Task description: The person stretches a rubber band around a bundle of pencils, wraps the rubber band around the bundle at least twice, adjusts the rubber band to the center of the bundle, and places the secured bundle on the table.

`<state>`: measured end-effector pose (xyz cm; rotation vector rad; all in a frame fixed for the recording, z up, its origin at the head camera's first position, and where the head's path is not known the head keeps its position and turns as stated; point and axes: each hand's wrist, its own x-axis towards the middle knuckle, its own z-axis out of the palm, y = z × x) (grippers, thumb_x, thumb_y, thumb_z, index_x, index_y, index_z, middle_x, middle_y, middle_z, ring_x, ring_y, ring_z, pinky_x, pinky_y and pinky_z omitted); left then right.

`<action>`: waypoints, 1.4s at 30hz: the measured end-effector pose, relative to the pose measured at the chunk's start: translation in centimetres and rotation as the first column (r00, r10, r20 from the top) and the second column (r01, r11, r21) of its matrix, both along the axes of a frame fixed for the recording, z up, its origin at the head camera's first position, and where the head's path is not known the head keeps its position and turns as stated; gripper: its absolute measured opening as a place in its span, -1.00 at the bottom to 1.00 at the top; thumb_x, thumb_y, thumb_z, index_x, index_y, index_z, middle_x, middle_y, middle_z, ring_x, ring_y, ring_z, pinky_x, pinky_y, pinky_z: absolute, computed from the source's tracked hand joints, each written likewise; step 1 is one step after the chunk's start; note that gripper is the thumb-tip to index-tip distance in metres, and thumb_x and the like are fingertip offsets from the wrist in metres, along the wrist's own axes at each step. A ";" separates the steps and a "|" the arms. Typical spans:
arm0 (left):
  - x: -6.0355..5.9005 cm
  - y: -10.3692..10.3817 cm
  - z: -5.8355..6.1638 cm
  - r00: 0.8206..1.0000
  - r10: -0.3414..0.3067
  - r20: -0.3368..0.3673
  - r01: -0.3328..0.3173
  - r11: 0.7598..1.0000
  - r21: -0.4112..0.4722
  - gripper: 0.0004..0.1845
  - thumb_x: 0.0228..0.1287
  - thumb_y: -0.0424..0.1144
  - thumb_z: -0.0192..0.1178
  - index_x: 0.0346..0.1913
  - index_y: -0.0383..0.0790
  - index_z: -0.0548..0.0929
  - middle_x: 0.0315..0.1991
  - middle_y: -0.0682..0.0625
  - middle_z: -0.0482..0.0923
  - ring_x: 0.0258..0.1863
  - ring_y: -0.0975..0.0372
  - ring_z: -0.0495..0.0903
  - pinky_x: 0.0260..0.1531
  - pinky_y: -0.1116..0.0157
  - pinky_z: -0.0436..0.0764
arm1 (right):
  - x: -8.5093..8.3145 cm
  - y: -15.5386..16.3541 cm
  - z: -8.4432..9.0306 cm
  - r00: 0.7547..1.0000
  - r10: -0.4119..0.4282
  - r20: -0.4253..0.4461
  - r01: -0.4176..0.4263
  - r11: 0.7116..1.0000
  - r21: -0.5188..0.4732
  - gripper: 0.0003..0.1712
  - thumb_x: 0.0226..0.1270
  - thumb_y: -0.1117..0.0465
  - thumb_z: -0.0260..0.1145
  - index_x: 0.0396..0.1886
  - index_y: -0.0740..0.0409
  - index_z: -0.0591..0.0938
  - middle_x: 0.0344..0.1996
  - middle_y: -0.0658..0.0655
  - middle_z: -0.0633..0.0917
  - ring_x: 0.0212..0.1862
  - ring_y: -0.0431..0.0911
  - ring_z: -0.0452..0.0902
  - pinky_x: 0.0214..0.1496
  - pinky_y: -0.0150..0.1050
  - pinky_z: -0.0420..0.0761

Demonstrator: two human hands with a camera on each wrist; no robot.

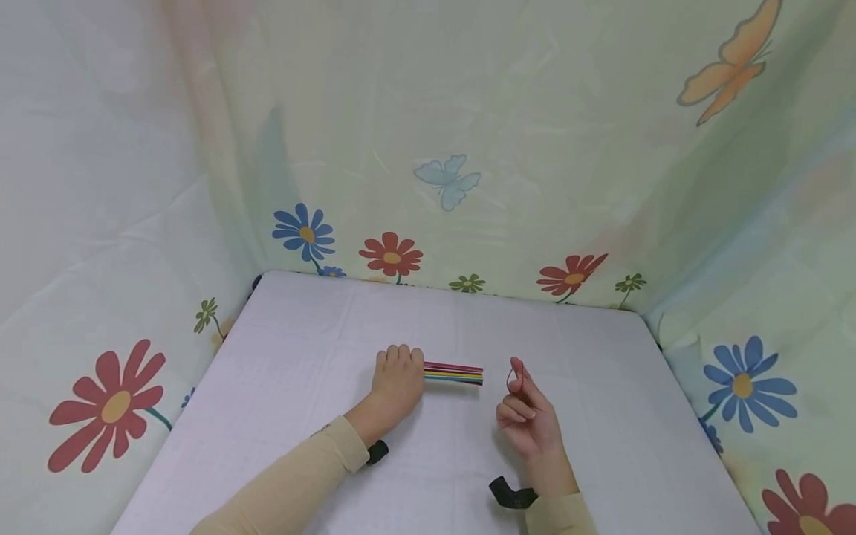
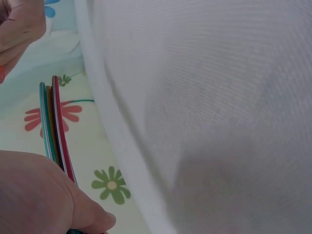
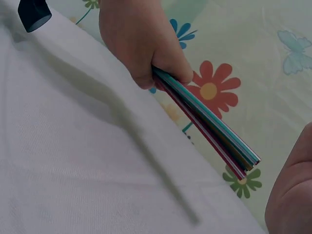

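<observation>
Head view: left hand (image 1: pixel 397 383) is closed around a bundle of thin striped sticks (image 1: pixel 455 373), fingers wrapped over one end; the free ends point toward the right hand (image 1: pixel 530 420). Pink-red, yellow, teal and dark colours visible. Bundle is held just above the white tablecloth (image 1: pixel 588 357), roughly mid-table. Right hand holds a thin red elastic band (image 1: pixel 507 377) at thumb and index finger, the other fingers curled in. Band is near the stick ends, with a gap between, not around them. Both arms in beige sleeves (image 1: pixel 287 479); black curved piece (image 1: pixel 513 494) at the right wrist. Floral backdrop (image 1: pixel 361 89) with butterflies behind the table.

Left wrist view: left hand at lower left, gripping the bundle; teal, amber, dark and crimson sticks stick out past it, ends slightly uneven. Right hand at top left, cut by the frame, a bit of red at its edge; sticks and right hand apart.

Right wrist view: left hand at top, fist around the sticks, which slant down to the right, clear of the cloth; long shadow (image 3: pixel 156 170) below. Right hand only partly in at right edge, can't tell its grip here.
</observation>
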<state>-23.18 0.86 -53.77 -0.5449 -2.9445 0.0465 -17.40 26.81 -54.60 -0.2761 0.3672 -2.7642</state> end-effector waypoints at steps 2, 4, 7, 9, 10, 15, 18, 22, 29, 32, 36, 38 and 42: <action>0.0 0.0 0.2 1.000 -0.001 -0.010 0.001 1.000 0.006 -0.78 0.60 -0.15 0.17 -0.19 -0.21 0.44 -0.29 -0.07 0.42 -0.25 0.11 0.33 -0.21 0.18 0.31 | 0.0 -0.1 0.4 0.999 -0.042 0.021 0.040 0.996 0.080 -0.57 0.82 0.14 -0.06 0.26 0.08 0.72 -0.21 0.10 0.90 -0.63 -0.27 0.36 -0.41 -0.45 0.23; 0.0 0.1 0.4 1.000 -0.005 -0.021 0.005 1.000 0.015 -0.78 0.58 -0.15 0.19 -0.19 -0.20 0.44 -0.30 -0.06 0.42 -0.26 0.12 0.33 -0.22 0.19 0.31 | -0.1 -0.1 0.5 0.995 -0.088 0.042 0.080 0.983 0.163 -0.59 0.82 0.13 -0.04 0.20 0.04 0.74 -0.27 0.07 0.89 -0.63 -0.27 0.34 -0.43 -0.44 0.26; 0.2 0.1 0.8 0.999 -0.014 -0.033 0.015 1.000 0.022 -0.77 0.56 -0.14 0.23 -0.18 -0.20 0.45 -0.29 -0.05 0.42 -0.27 0.13 0.32 -0.22 0.20 0.30 | -0.2 0.1 0.4 0.985 -0.149 0.086 0.120 0.954 0.275 -0.64 0.79 0.09 0.01 0.14 -0.01 0.74 -0.35 0.02 0.87 -0.65 -0.28 0.33 -0.47 -0.45 0.33; 0.3 0.2 1.1 0.999 -0.018 -0.040 0.019 0.999 0.026 -0.76 0.55 -0.13 0.25 -0.17 -0.19 0.45 -0.29 -0.05 0.42 -0.27 0.13 0.32 -0.22 0.20 0.30 | -0.2 0.3 0.2 0.977 -0.182 0.114 0.132 0.929 0.347 -0.66 0.78 0.06 0.03 0.14 -0.04 0.72 -0.38 -0.02 0.85 -0.65 -0.28 0.33 -0.47 -0.45 0.34; 0.4 0.2 1.3 0.999 -0.020 -0.049 0.021 0.999 0.026 -0.76 0.55 -0.13 0.26 -0.17 -0.19 0.46 -0.30 -0.04 0.42 -0.27 0.13 0.32 -0.22 0.21 0.31 | -0.2 0.4 0.1 0.972 -0.195 0.130 0.132 0.915 0.381 -0.67 0.79 0.07 0.03 0.15 -0.05 0.72 -0.39 -0.04 0.84 -0.65 -0.28 0.33 -0.48 -0.45 0.34; 0.7 0.4 2.0 0.996 -0.024 -0.088 0.025 1.000 0.013 -0.76 0.57 -0.13 0.24 -0.19 -0.19 0.46 -0.31 -0.04 0.44 -0.27 0.14 0.34 -0.23 0.21 0.32 | -0.6 0.6 -0.5 0.967 -0.219 0.131 0.112 0.824 0.556 -0.72 0.79 0.14 0.03 0.20 -0.07 0.65 -0.39 -0.10 0.81 -0.59 -0.28 0.23 -0.45 -0.43 0.23; 0.9 0.5 2.4 0.994 -0.033 -0.109 0.032 0.999 -0.005 -0.76 0.57 -0.13 0.24 -0.19 -0.19 0.46 -0.31 -0.03 0.44 -0.28 0.14 0.34 -0.25 0.22 0.31 | -1.1 0.6 -0.8 0.974 -0.211 0.078 0.107 0.740 0.664 -0.75 0.78 0.12 0.07 0.23 -0.08 0.61 -0.37 -0.11 0.82 -0.53 -0.26 0.25 -0.44 -0.44 0.28; 1.1 0.6 2.7 0.992 -0.038 -0.119 0.035 0.999 -0.028 -0.75 0.54 -0.11 0.27 -0.18 -0.18 0.46 -0.31 -0.04 0.45 -0.27 0.14 0.35 -0.26 0.23 0.29 | -1.7 0.6 -0.9 0.984 -0.180 0.010 0.108 0.632 0.767 -0.77 0.75 0.21 0.11 0.21 -0.10 0.59 -0.41 -0.12 0.76 -0.51 -0.27 0.41 -0.47 -0.45 0.40; 1.2 0.4 2.4 0.994 -0.032 -0.103 0.029 0.999 -0.027 -0.74 0.52 -0.11 0.30 -0.17 -0.17 0.46 -0.28 -0.05 0.46 -0.25 0.13 0.36 -0.26 0.22 0.30 | -2.4 0.0 -0.1 0.989 -0.144 0.023 0.047 0.463 0.885 -0.72 0.62 0.15 0.33 0.23 -0.10 0.57 -0.38 -0.06 0.74 -0.52 -0.25 0.48 -0.52 -0.42 0.49; 1.3 0.4 2.4 0.991 -0.037 -0.131 0.034 0.999 -0.026 -0.74 0.52 -0.12 0.29 -0.21 -0.16 0.46 -0.31 -0.03 0.45 -0.28 0.14 0.35 -0.31 0.25 0.20 | -2.6 -0.4 0.3 0.992 -0.124 0.027 0.030 0.433 0.901 -0.56 0.60 0.07 0.35 0.36 -0.01 0.50 -0.31 -0.01 0.81 -0.54 -0.21 0.55 -0.50 -0.42 0.56; 1.3 0.3 2.1 0.985 -0.040 -0.168 0.038 0.999 -0.016 -0.73 0.50 -0.13 0.30 -0.26 -0.15 0.44 -0.35 -0.02 0.42 -0.32 0.15 0.32 -0.33 0.25 0.08 | -3.1 -0.8 0.7 0.996 -0.090 -0.002 0.034 0.357 0.934 -0.34 0.56 0.05 0.40 0.50 0.13 0.41 -0.31 -0.02 0.83 -0.52 -0.17 0.58 -0.46 -0.39 0.59; 1.2 0.3 2.0 0.986 -0.037 -0.164 0.036 0.999 -0.010 -0.73 0.50 -0.13 0.31 -0.26 -0.14 0.43 -0.35 -0.02 0.42 -0.33 0.15 0.32 -0.34 0.25 0.10 | -3.3 -0.9 0.8 0.997 -0.072 -0.021 0.043 0.327 0.944 -0.30 0.55 0.06 0.41 0.52 0.17 0.39 -0.33 -0.03 0.83 -0.51 -0.16 0.58 -0.45 -0.38 0.60; 1.1 0.3 2.0 0.991 -0.027 -0.131 0.026 1.000 -0.009 -0.73 0.52 -0.12 0.30 -0.24 -0.15 0.44 -0.34 -0.03 0.43 -0.32 0.15 0.33 -0.33 0.23 0.19 | -3.6 -1.0 1.0 0.996 -0.062 -0.056 0.073 0.310 0.948 -0.34 0.58 0.11 0.38 0.50 0.23 0.39 -0.36 -0.04 0.83 -0.52 -0.18 0.58 -0.44 -0.36 0.60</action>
